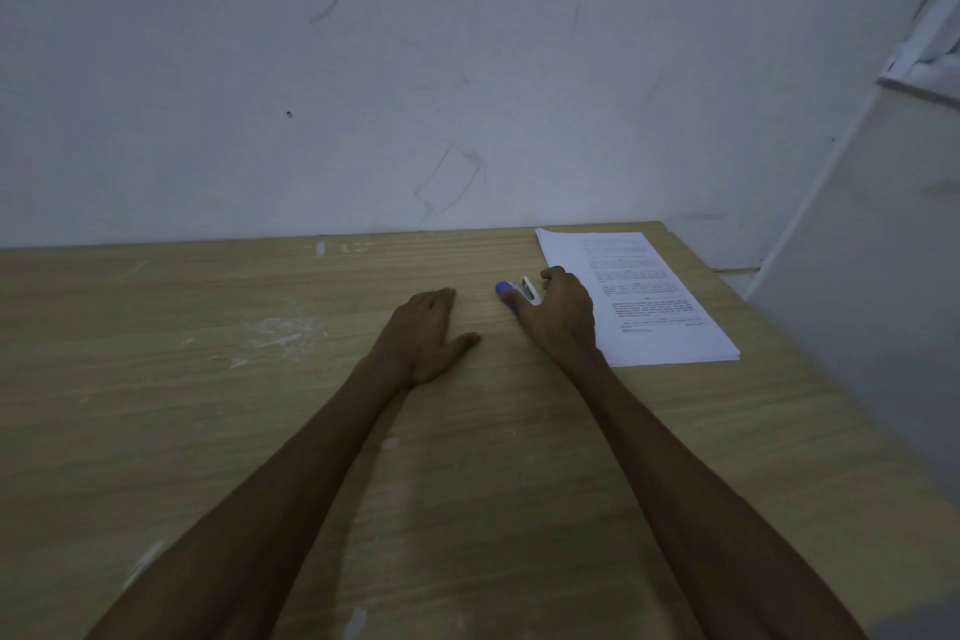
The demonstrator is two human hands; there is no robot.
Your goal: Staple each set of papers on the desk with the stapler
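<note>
A small blue and white stapler [511,294] lies on the wooden desk [208,405], just left of a stack of printed papers [644,296] at the far right. My right hand [563,312] covers the stapler's right side, thumb and fingers curled around it, and it overlaps the paper stack's left edge. My left hand [428,335] rests flat on the desk to the left of the stapler, palm down, fingers together and thumb out, holding nothing.
A grey scuffed wall [415,68] rises right behind the desk. The desk's right edge runs diagonally past the papers, with a grey wall panel [883,276] and a white frame beyond it. White scuff marks dot the desk at left.
</note>
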